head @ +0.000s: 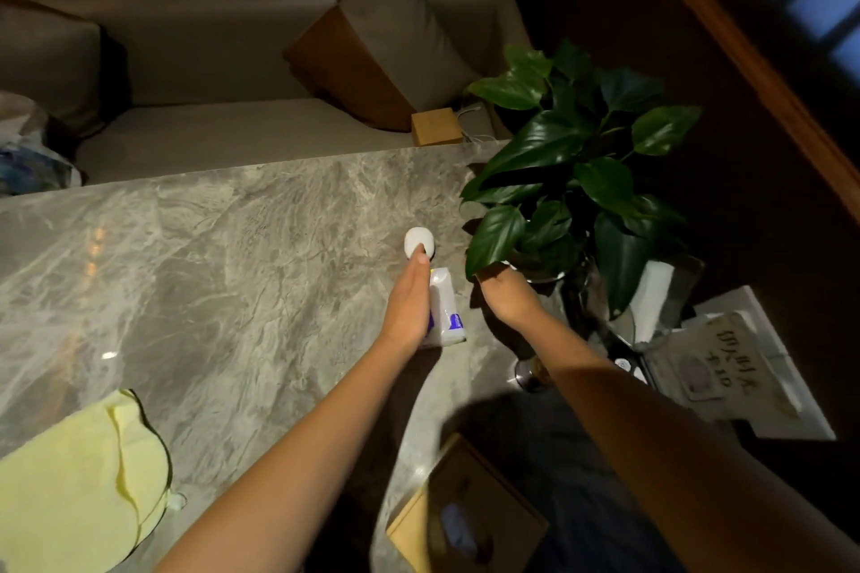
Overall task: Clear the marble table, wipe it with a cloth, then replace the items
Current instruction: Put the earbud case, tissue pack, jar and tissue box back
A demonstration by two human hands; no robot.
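The grey marble table fills the middle of the view. My left hand lies stretched out, fingers straight and together, its fingertip on a small white round object. Its palm rests against a white tissue pack with blue print. My right hand reaches under the leaves of a green potted plant at the table's right end, and the foliage hides its fingers. A pale yellow cloth lies crumpled at the near left of the table.
A wooden tissue box sits at the near edge. A small wooden box is at the far edge by the sofa and its cushion. White papers lie lower down at the right.
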